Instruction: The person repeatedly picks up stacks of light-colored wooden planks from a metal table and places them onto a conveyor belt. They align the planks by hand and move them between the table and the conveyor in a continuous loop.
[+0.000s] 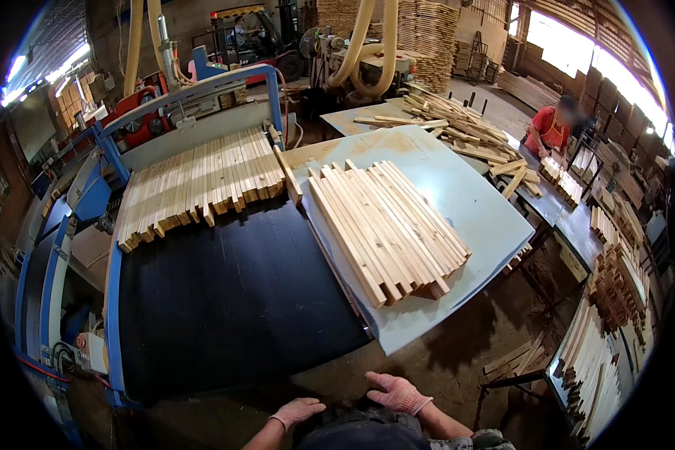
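Observation:
Both of my hands wear pinkish knit gloves and are held close to my waist at the lower edge. My left hand (298, 412) holds nothing I can see, its fingers loosely stretched inward. My right hand (399, 394) is open and empty, with the thumb apart from the fingers. Beyond them lies a black conveyor belt (232, 300) in a blue machine frame (112, 322). A row of wooden strips (202, 180) lies side by side at the belt's far end. To the right, a stack of wooden strips (386, 229) rests on a pale sheet-covered table (480, 202).
A loose pile of strips (472, 131) lies behind the table. At the far right, a person in red (551, 131) handles wood pieces at another bench (570, 217). More strips (589, 367) lie at the lower right. A forklift (251, 41) stands in the back.

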Motion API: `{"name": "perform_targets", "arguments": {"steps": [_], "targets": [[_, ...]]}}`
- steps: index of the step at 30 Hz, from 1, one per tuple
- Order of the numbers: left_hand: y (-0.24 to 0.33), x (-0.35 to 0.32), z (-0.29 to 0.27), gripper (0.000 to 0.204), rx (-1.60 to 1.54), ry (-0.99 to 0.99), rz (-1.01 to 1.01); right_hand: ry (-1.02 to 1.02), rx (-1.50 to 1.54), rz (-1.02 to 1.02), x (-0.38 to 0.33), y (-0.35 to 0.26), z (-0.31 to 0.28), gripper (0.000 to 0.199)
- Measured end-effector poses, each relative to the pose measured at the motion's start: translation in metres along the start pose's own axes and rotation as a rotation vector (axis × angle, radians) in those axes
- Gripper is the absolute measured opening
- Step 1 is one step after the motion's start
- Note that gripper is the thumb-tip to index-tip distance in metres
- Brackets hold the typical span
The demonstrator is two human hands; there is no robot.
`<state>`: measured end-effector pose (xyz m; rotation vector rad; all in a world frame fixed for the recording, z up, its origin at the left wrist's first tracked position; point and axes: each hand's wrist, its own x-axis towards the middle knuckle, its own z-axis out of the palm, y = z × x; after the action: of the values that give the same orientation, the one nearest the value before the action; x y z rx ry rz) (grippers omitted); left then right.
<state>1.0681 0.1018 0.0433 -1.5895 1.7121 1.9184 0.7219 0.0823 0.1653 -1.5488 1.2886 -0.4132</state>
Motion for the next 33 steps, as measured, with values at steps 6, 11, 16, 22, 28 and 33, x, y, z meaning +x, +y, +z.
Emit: {"name": "perform_targets", "arguments": {"steps": [6,11,16,22,28,33], "targets": [[0.184,-0.064,-0.042,0.039,-0.665,-0.356,0.24,-0.044,0.052,0.37,-0.073,0.037,-0.052,0.068],[0.272,-0.025,-0.122,0.028,-0.384,0.125,0.458,0.107,-0.137,0.485,-0.111,0.131,-0.072,0.074],[0.312,0.04,-0.227,0.031,0.264,0.975,0.34,0.084,-0.119,0.549,-0.115,0.197,-0.08,0.046],[0.374,0.127,-0.377,0.059,0.795,1.079,-0.108,0.392,0.251,0.566,-0.127,0.246,-0.049,0.029],[0.399,0.171,-0.457,0.04,0.949,0.997,-0.221,0.202,0.27,0.26,-0.137,0.284,-0.023,0.012],[0.369,0.183,-0.485,0.024,0.985,1.0,-0.06,0.288,0.435,0.537,-0.112,0.212,-0.018,0.016]]}}
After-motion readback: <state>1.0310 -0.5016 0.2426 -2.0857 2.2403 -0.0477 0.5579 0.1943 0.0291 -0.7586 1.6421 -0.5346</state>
